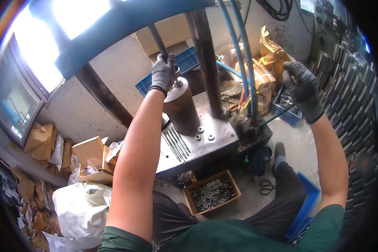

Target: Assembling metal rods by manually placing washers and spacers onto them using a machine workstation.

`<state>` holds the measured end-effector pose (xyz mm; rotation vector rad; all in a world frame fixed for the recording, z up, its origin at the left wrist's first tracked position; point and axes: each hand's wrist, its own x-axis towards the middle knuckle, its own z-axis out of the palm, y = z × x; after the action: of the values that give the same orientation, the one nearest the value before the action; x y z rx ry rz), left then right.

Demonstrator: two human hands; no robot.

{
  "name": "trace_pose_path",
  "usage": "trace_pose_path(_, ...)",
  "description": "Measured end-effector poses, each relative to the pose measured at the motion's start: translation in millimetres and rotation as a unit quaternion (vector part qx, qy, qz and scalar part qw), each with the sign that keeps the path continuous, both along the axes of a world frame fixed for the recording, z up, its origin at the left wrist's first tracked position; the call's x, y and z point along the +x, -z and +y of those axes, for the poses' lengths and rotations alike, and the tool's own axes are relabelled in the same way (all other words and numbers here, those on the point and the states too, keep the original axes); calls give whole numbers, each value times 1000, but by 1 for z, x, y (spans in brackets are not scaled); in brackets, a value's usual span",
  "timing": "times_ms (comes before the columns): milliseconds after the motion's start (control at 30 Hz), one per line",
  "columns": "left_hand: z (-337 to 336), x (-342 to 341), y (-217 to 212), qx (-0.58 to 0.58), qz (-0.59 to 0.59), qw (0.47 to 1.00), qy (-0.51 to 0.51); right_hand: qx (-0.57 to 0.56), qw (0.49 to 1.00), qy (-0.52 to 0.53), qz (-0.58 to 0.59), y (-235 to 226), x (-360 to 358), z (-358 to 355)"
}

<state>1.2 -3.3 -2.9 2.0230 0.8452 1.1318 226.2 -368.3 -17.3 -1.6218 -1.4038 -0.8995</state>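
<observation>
My left hand (164,74), in a dark grey knit glove, closes around a slim metal rod (156,38). It is just above a thick steel cylinder (181,107) with a small stud on its top. The cylinder stands on the metal bed (216,145) of a blue-framed press. Several thin steel rods (176,144) lie side by side on the bed, with several small ring-shaped parts (211,137) near the cylinder's foot. To the right, my gloved right hand (303,89) is raised with loosely bent fingers held apart. A lever (278,115) reaches up to the heel of that hand.
Below the bed, a cardboard box (235,187) holds many ring parts. Scissors (266,187) lie on the floor near a blue bin (307,201). Press columns (206,63) and blue hoses (248,63) rise ahead. Stacked metal pieces (348,101) fill the right; a white sack (82,210) sits left.
</observation>
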Motion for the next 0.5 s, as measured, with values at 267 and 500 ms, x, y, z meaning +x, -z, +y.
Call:
trace_pose_path(267, 1, -3, -3, 29, -11, 999, -18, -94, 994, 23, 50, 13, -19, -43)
trace_pose_path(500, -12, -1, -3, -5, -20, 1000, 1, -613, 777, -35, 141, 97, -84, -163)
